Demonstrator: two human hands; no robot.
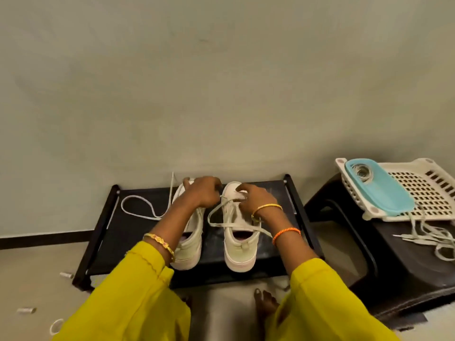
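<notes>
A low black rack (133, 232) on the floor (37, 267) carries a pair of white shoes: the left shoe (189, 247) beneath the left hand (203, 191), the right shoe (240, 252) beneath the right hand (253, 196). A loose lace (138, 212) loops on the rack left of the left hand. Right of the right hand, a dark stool (394, 262) bears a basket (428, 193) and laces (430, 238).

A low black rack (123, 242) stands on the floor against a plain pale wall (221, 82), with a black skirting strip (44, 238) running along the wall's foot to its left. Just right of the rack sits a dark brown plastic stool (406, 267) carrying a white perforated basket (428, 193), a blue tub (384, 193) with a coiled cord (362, 172) in it lying in the basket, and loose spare laces (428, 237) trailing over the stool's top. On the floor to the left lie two small cylinders (66, 275) and a white ring (56, 327).
</notes>
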